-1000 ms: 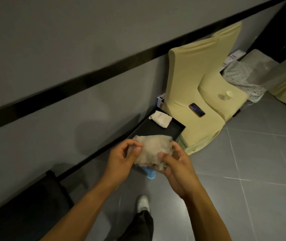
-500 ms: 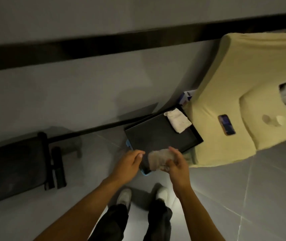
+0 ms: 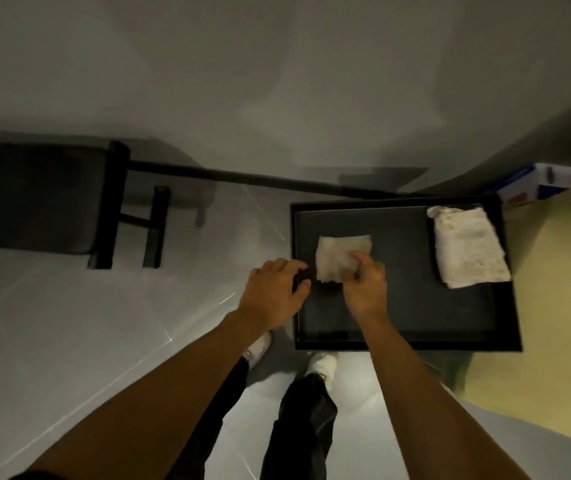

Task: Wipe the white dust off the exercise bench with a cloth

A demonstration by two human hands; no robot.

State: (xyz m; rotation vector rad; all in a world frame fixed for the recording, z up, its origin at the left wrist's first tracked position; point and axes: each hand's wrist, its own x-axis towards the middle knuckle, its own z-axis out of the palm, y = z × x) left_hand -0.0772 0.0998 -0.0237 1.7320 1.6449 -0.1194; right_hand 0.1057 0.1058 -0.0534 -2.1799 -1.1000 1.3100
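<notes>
Our right fingers (image 3: pixel 360 259) pinch the near edge of the small cloth (image 3: pixel 341 256) over the black tray (image 3: pixel 299 306), while our left hand (image 3: pixel 273 292) spreads loosely open at the tray's left rim, likely to steady it. The exercise bench (image 3: pixel 31 199) sits well apart on the left (cut off by the frame, too dark to show dust). A second folded cloth (image 3: pixel 467 247) lies in the tray's far right corner.

Black tray (image 3: pixel 506 306) holds a beige cloth (image 3: pixel 337 252); at two o'clock, a white towel (image 3: pixel 467 249). Black bench (image 3: pixel 31 199) at nine. Grey floor (image 3: pixel 69 323); yellow cover (image 3: pixel 561 306) at three.
</notes>
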